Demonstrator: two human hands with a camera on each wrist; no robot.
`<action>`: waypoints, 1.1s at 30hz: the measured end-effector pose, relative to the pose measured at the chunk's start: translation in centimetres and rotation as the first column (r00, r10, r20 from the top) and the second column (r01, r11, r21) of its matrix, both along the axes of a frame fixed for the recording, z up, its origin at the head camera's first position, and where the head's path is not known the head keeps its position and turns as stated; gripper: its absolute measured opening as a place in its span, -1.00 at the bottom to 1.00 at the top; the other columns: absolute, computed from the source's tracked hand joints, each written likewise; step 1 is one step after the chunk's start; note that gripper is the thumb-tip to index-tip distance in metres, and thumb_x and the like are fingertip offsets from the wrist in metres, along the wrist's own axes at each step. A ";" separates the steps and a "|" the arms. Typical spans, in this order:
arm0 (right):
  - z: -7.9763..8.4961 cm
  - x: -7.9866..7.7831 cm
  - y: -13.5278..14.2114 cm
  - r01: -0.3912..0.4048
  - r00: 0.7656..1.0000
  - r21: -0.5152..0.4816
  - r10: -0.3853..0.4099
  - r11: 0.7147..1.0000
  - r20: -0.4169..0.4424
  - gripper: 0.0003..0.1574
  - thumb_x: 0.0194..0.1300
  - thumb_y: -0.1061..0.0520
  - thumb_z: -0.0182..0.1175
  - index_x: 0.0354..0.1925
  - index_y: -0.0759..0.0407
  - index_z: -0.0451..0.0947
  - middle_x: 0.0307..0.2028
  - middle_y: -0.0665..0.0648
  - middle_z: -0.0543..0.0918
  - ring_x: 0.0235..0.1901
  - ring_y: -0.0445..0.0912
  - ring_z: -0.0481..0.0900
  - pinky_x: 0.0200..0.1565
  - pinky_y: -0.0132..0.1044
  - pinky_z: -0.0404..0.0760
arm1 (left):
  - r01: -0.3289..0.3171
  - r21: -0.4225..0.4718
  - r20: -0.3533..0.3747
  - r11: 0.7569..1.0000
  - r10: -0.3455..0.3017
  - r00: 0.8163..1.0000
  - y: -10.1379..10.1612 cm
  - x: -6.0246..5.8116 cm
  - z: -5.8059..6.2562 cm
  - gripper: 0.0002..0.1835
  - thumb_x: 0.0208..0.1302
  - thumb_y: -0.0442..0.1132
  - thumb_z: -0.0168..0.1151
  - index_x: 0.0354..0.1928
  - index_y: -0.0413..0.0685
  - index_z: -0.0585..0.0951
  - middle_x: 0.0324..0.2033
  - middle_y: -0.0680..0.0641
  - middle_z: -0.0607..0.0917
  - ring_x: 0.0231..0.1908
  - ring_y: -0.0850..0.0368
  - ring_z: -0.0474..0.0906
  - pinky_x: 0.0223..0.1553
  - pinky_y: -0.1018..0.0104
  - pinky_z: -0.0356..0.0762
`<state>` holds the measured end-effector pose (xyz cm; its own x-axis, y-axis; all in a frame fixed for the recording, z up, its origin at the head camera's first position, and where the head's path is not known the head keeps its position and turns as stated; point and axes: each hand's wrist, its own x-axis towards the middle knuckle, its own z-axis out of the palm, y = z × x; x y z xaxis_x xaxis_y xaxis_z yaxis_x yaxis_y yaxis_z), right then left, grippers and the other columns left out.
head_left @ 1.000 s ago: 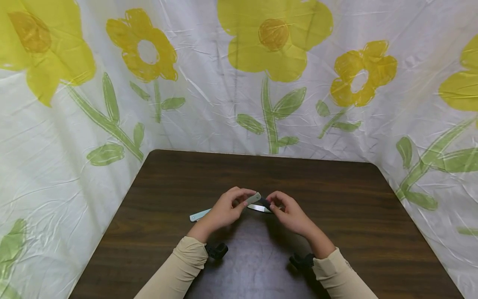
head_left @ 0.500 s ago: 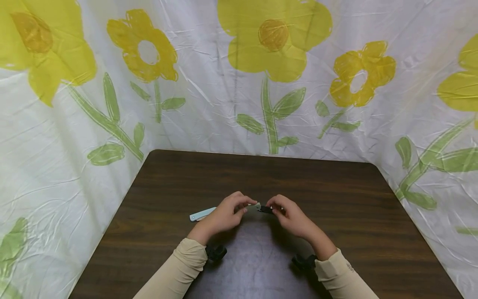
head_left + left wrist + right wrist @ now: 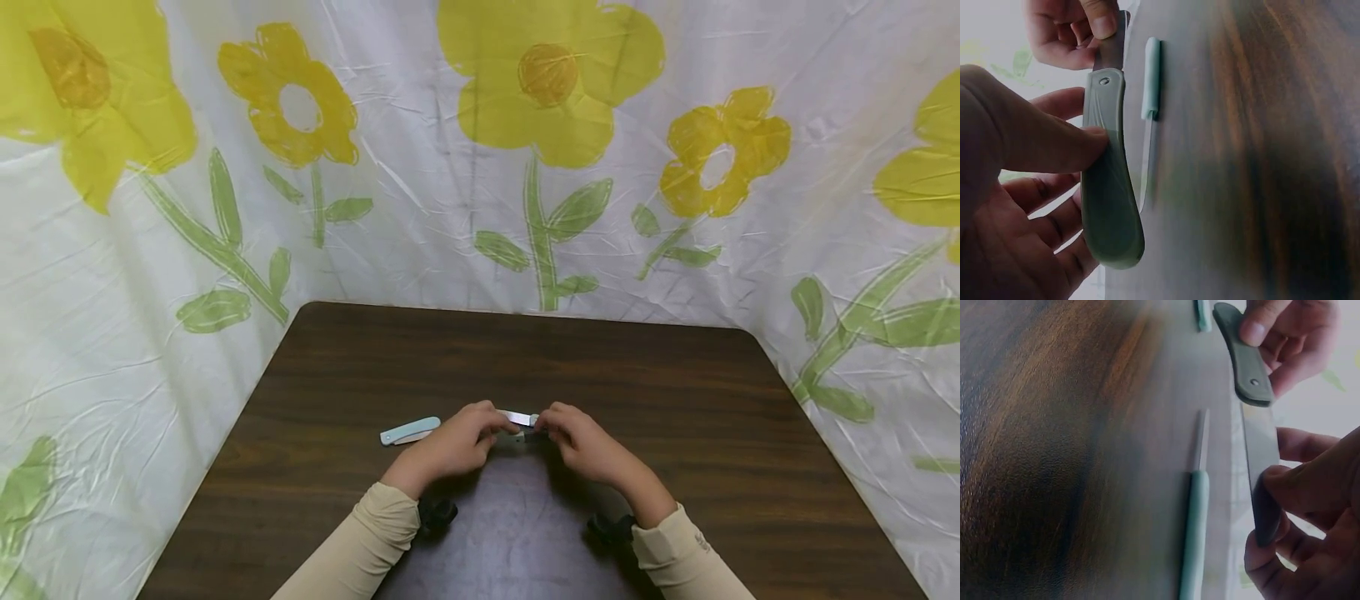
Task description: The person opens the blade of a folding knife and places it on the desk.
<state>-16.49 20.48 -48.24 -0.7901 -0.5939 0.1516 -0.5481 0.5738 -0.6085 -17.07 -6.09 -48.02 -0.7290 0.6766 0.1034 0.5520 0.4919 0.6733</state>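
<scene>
A folding knife [image 3: 1110, 175] with a grey-green handle is held between both hands, its blade swung out. My left hand [image 3: 453, 446] grips the handle, thumb laid across its side in the left wrist view. At the other end, my right hand [image 3: 588, 450] pinches the blade [image 3: 1260, 447] near its tip, between thumb and fingers. Just beyond the hands a knife [image 3: 1194, 537] with a mint handle lies on the table, its bare blade pointing left. In the head view, the right hand hides most of that handle.
Left of the left hand lies a light blue folding knife [image 3: 410, 431], its blade folded against the handle. The dark wooden table [image 3: 637, 367] reaches back to a white curtain [image 3: 420, 250] printed with yellow flowers. Each wrist wears a black camera [image 3: 437, 517].
Both hands have come down and nearer the body with the folding knife, which has turned from slanted to nearly level. The table knife's blade now shows beyond them.
</scene>
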 end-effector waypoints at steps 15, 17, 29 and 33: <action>-0.8 0.1 0.8 0.004 1.000 0.063 -0.003 0.998 -0.023 -0.74 0.49 0.43 0.13 -0.06 0.22 0.69 -0.21 0.08 0.64 -0.25 -0.20 0.53 -0.17 -0.24 0.60 | -0.031 -0.070 -0.065 0.997 0.027 0.998 1.0 0.2 -0.9 -0.63 0.51 -0.48 0.08 0.16 -0.02 0.73 -0.05 -0.06 0.67 -0.04 0.06 0.55 0.06 0.16 0.58; -1.0 0.0 0.9 0.005 1.000 0.064 -0.004 0.998 -0.024 -0.74 0.45 0.45 0.15 -0.08 0.22 0.70 -0.26 0.04 0.62 -0.28 -0.22 0.50 -0.20 -0.27 0.58 | -0.033 -0.070 -0.071 0.997 0.028 0.997 1.1 0.2 -1.1 -0.64 0.49 -0.48 0.10 0.14 -0.04 0.73 -0.03 -0.07 0.68 -0.02 0.04 0.57 0.08 0.14 0.58; -1.5 -0.2 1.1 0.001 1.000 0.086 -0.001 0.996 -0.004 -0.73 0.32 0.49 0.23 -0.19 0.20 0.70 -0.37 -0.02 0.60 -0.34 -0.23 0.49 -0.24 -0.28 0.54 | -0.030 -0.051 -0.087 0.998 0.026 0.996 1.7 0.2 -1.6 -0.69 0.42 -0.52 0.15 0.07 -0.15 0.74 -0.07 -0.13 0.69 -0.04 -0.03 0.59 0.06 0.10 0.58; -1.5 -0.3 1.1 0.016 1.000 0.095 -0.017 0.995 0.006 -0.73 0.32 0.49 0.23 -0.18 0.19 0.71 -0.36 -0.02 0.62 -0.35 -0.24 0.50 -0.26 -0.29 0.56 | -0.039 -0.051 -0.094 0.998 0.034 0.995 1.7 0.2 -1.6 -0.71 0.44 -0.50 0.16 0.06 -0.14 0.74 -0.05 -0.13 0.69 -0.01 -0.04 0.59 0.08 0.07 0.59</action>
